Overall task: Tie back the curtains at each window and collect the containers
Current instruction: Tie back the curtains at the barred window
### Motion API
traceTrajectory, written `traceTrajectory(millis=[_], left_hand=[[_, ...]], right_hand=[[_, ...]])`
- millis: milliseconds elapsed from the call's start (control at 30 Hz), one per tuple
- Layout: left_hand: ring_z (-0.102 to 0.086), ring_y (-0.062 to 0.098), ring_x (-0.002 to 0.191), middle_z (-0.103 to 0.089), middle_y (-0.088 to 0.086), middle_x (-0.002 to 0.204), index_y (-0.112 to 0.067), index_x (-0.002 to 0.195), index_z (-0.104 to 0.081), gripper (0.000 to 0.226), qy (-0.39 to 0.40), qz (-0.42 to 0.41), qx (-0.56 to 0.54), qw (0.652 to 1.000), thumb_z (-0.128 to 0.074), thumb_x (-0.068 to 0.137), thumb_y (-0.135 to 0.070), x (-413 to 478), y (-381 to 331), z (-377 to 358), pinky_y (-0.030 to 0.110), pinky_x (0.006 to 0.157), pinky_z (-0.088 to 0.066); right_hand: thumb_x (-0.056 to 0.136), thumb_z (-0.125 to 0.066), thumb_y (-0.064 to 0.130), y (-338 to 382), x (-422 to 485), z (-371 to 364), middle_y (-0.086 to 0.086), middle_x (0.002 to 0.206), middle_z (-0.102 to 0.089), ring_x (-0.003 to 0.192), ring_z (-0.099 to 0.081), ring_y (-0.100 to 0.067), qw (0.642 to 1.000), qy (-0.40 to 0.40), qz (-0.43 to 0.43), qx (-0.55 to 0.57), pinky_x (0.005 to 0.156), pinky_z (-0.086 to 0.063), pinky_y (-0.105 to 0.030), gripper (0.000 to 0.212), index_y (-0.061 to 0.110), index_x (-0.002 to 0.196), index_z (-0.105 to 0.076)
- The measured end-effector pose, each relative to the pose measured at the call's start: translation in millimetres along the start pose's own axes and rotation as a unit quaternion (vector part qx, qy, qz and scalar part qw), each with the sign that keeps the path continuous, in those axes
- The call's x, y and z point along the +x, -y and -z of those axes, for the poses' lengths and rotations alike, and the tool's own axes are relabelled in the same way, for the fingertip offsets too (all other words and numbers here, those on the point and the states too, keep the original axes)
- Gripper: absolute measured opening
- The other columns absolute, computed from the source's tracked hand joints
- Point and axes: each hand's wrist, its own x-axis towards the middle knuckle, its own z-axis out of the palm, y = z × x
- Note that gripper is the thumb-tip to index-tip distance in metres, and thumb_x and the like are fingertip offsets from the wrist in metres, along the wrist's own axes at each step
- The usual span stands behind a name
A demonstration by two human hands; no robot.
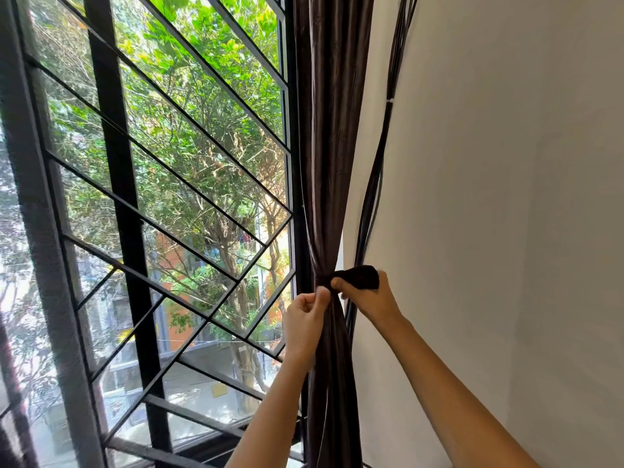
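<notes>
Two hands work a glossy dark-brown curtain (pixel 332 163), gathered into a narrow bundle right of the barred window (pixel 114 163): the left hand (pixel 305 319) pinches its folds, the right hand (pixel 369 297) grips a black tie (pixel 359 276) wrapped around it.

The curtain (pixel 332 130) is running off the top and bottom edges. The dark tie (pixel 360 276) is disappearing behind the gathered folds and under the right hand (pixel 369 300). The left hand (pixel 304 320) is curling over whatever it is pinching. The cables (pixel 374 184) are passing behind the right wrist. The street (pixel 202 396) outside is showing only as a blur.
</notes>
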Motion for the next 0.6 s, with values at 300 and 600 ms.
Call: traceTrajectory(millis=[300, 600], left_hand=[[-0.058, -0.014, 0.059, -0.063, -0.013, 0.067, -0.014, 0.080, -0.060, 0.021, -0.050, -0.070, 0.090, 0.992, -0.077, 0.076, -0.026, -7.8, -4.7, 2.0, 0.004, 0.055, -0.042], [-0.060, 0.007, 0.073, -0.054, -0.005, 0.089, -0.016, 0.097, -0.044, 0.034, -0.109, -0.106, 0.119, 0.981, -0.074, 0.079, -0.019, -17.2, -9.1, -3.3, 0.012, 0.060, -0.046]], right_hand=[[0.069, -0.084, 0.029, 6.3, -20.2, -11.3, 0.005, 0.067, -0.071, 0.064, -0.067, -0.003, 0.989, -0.138, -0.043, 0.009, 0.062, -0.053, -0.016, 0.015, 0.021, 0.072, -0.072], [0.070, -0.083, 0.031, 17.9, -23.1, -20.6, -0.002, 0.070, -0.070, 0.068, -0.068, -0.010, 0.972, -0.139, -0.167, 0.091, 0.063, -0.046, -0.016, 0.026, 0.012, 0.078, -0.068]])
